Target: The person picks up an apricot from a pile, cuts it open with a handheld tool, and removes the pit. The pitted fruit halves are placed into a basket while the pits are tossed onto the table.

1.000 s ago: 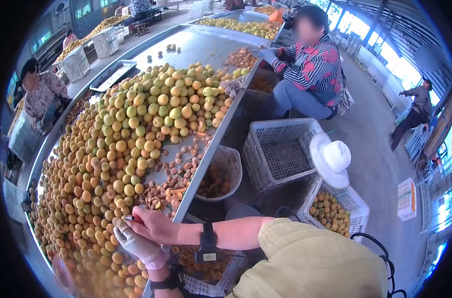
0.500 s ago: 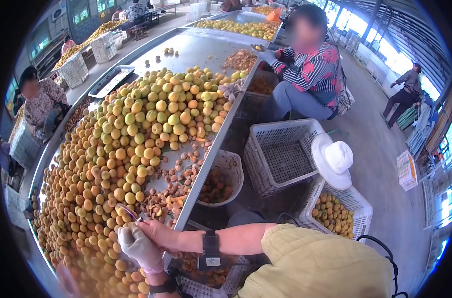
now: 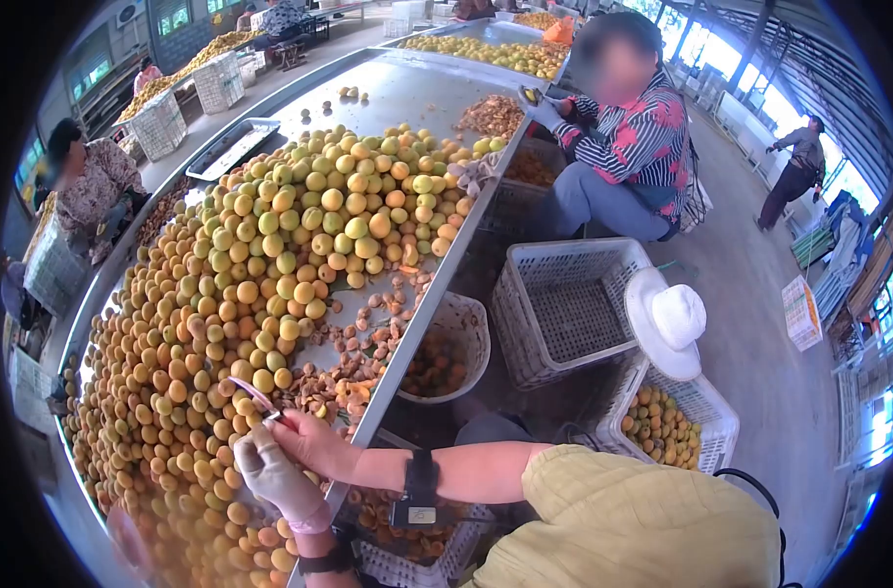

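Note:
Over the near side of a large heap of yellow-orange apricots [image 3: 299, 211], my two hands work close together. My left hand [image 3: 278, 480], in a pale glove, is closed with its fingertips around an apricot [image 3: 242, 408], which is partly covered. My bare right hand [image 3: 314, 446] touches the gloved fingers and grips a small knife [image 3: 253, 394]. The thin, curved blade points up and to the left, beside the fruit. Brown apricot pits [image 3: 334, 382] and orange scraps lie on the metal table just beyond my right hand.
The metal table's raised rim [image 3: 417, 323] runs under my right forearm. Below stand a white basket [image 3: 456, 348] of fruit, a grey crate [image 3: 569, 304], and a fruit-filled crate [image 3: 706, 416] with a white hat [image 3: 667, 323] above. Co-workers sit at the far right [image 3: 613, 147] and left [image 3: 94, 186].
The knife blade has swung more upright and shows more of its length above my fingers. My hands stay together. The whole view has shifted slightly right.

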